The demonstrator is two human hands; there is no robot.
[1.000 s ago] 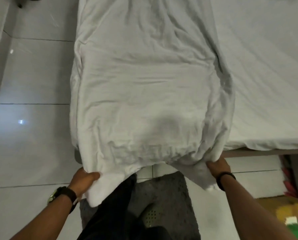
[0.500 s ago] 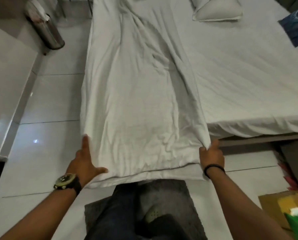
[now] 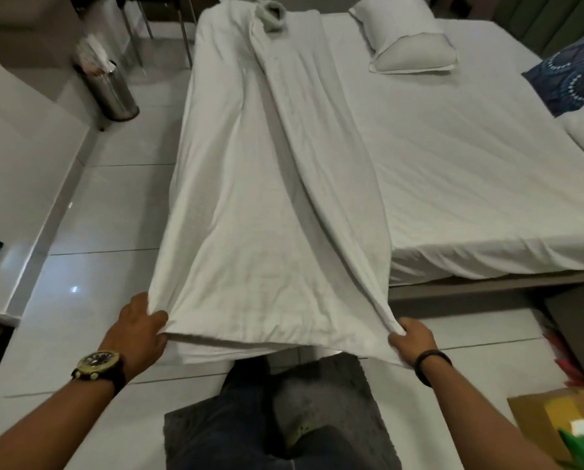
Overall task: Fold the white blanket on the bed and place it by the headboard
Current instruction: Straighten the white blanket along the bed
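Down at the foot of the bed (image 3: 470,171), both hands grip the near corners of the white blanket (image 3: 267,232). The left hand (image 3: 138,329) pinches its corner between thumb and curled fingers, with cloth bunched into the grip; a gold-faced wristwatch (image 3: 99,364) sits on that wrist, its dial too small to read. The right hand (image 3: 412,339) is closed on the opposite corner, knuckles up, with a dark band (image 3: 431,362) round the wrist. Between the hands the blanket's near edge hangs past the mattress above a grey mat (image 3: 334,401) on the tiled floor. From there the blanket runs as a long folded strip along the left side of the bed, narrowing toward a twisted, bunched far end. A white pillow (image 3: 409,45) lies on the sheet well to the right of the strip, and a steel bin (image 3: 109,86) stands on the floor to the left. What seems a cardboard box (image 3: 552,412) sits at lower right; no writing on it is legible.
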